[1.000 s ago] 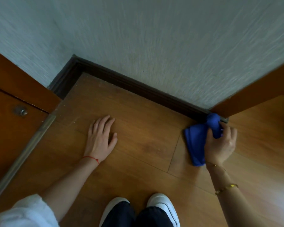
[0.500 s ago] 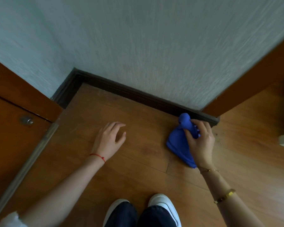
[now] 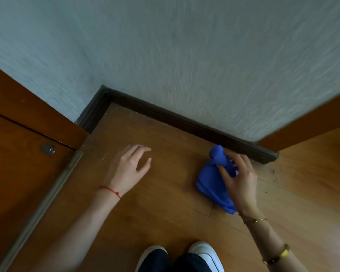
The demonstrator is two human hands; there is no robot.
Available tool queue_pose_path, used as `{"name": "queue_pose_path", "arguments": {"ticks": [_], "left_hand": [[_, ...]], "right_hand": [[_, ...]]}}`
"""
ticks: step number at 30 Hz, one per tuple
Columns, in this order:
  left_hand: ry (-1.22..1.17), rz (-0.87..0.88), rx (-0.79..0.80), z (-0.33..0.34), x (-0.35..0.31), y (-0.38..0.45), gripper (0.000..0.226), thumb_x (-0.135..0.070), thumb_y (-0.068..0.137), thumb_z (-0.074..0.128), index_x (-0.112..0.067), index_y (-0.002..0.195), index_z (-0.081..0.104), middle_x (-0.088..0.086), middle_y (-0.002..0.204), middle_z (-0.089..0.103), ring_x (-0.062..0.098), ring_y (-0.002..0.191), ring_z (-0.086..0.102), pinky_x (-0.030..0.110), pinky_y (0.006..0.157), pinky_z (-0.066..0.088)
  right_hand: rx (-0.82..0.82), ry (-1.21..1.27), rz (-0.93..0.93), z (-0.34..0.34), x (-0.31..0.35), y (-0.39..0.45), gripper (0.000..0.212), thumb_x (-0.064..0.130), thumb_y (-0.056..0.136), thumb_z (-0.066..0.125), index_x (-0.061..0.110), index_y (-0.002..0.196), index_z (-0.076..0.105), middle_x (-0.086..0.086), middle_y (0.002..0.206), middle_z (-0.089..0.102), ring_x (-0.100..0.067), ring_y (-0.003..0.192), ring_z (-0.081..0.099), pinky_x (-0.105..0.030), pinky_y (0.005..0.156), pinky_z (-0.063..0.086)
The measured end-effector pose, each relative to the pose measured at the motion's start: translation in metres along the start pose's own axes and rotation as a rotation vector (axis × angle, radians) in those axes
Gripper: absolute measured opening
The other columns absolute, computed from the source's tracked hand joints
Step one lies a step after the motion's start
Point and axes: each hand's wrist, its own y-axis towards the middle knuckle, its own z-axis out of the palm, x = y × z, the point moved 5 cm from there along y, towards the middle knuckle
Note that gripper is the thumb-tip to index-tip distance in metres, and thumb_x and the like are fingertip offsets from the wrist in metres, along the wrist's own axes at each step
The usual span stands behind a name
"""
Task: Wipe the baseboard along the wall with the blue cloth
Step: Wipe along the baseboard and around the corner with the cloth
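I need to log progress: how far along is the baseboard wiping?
Early on, it seems. The right hand grips the bunched blue cloth, its tip against the dark baseboard near the right end by the door frame. Only that short end stretch may be done. The run leftward to the corner and the short piece beyond remain, with dust specks along the floor edge. The left hand rests on the floor.

one blue cloth (image 3: 212,181), two hands, two white shoes, three bracelets, one baseboard (image 3: 177,119)

right hand (image 3: 240,177) gripping blue cloth (image 3: 212,181), baseboard (image 3: 165,114)
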Motion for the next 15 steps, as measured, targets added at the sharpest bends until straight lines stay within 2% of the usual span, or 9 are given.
{"name": "queue_pose_path", "arguments": {"ticks": [7,15], "left_hand": [[0.044,-0.004,0.016,-0.073,-0.046,0.013,0.028,-0.026,0.093,0.061,-0.013,0.117,0.067,0.005,0.115,0.067,0.019,0.108,0.063,0.034,0.089,0.055],[0.066,0.028,0.009,-0.250,-0.167,0.021,0.028,-0.028,0.098,0.055,-0.010,0.116,0.068,0.007,0.114,0.068,0.020,0.108,0.063,0.030,0.092,0.052]], "right_hand": [[0.004,0.001,0.010,-0.059,0.064,0.023,0.030,0.003,0.082,0.073,0.009,0.111,0.066,-0.002,0.104,0.059,-0.005,0.089,0.051,-0.003,0.080,0.037],[0.050,0.035,0.040,-0.223,0.204,0.048,0.031,0.001,0.080,0.072,0.012,0.108,0.066,0.006,0.101,0.055,-0.008,0.086,0.053,-0.007,0.076,0.039]]}}
